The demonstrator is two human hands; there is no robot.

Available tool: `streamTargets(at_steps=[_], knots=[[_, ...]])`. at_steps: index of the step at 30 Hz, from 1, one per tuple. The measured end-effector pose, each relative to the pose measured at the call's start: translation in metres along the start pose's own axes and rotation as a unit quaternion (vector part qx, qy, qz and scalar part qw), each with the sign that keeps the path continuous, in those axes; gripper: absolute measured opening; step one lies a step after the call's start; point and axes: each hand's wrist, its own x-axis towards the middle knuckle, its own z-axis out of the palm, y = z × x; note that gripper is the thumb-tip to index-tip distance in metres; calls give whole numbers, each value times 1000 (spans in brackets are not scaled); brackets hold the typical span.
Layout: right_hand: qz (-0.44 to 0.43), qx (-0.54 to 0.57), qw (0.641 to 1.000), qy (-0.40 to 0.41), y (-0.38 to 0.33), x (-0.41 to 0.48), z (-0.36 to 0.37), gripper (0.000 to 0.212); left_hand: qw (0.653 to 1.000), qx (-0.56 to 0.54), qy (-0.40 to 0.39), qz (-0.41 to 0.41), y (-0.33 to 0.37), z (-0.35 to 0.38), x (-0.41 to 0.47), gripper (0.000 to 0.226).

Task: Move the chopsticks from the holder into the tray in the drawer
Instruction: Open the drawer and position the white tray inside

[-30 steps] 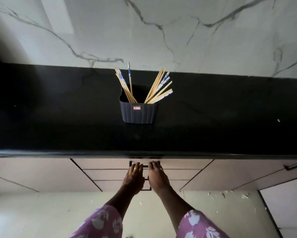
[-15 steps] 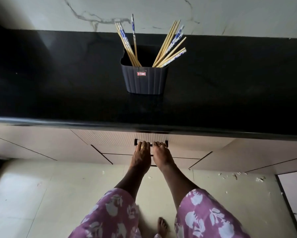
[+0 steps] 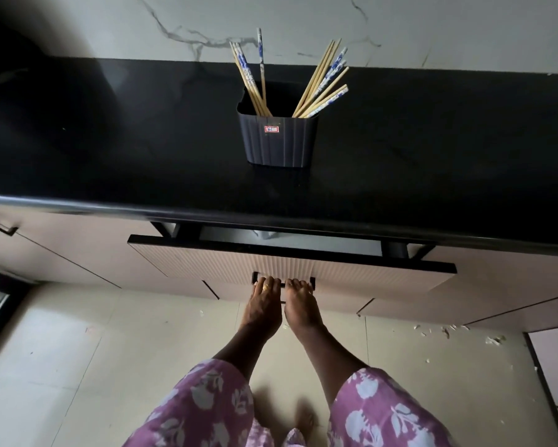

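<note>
A dark ribbed holder [image 3: 277,141] stands on the black countertop [image 3: 110,140]. Several wooden chopsticks [image 3: 321,88] with blue-and-white tops lean out of it in two bunches. Below the counter edge the drawer [image 3: 271,261] with a ribbed beige front stands slightly pulled out. A narrow gap shows a dark interior; the tray inside is mostly hidden. My left hand [image 3: 263,304] and my right hand [image 3: 301,306] both grip the black drawer handle [image 3: 284,282], side by side.
A white marble wall [image 3: 303,24] backs the counter. Beige cabinet fronts flank the drawer, with another handle [image 3: 0,227] at the far left. Crumbs [image 3: 448,332] lie on the cream floor at right. My feet show below my purple floral sleeves.
The drawer has slid out from flush with the cabinet, both hands still on its handle. The view has pulled back and tilted down a little.
</note>
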Motion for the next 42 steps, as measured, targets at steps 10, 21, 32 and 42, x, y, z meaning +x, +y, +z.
streamTargets(at_steps=[10,21,32,42], knots=[[-236,-50,963,117,-28,-92,-28,5,986,22,158,56,-14,-54,-65,46],[-131,-115,979,110,-48,-169,-48,44,998,53,26,22,-25,-60,-128,41],[-58,-113,991,28,-57,-242,-28,22,997,-7,-72,5,-24,-49,-217,53],[-48,-106,993,-10,-61,-260,-31,24,990,-27,-140,-4,-21,-54,-239,58]])
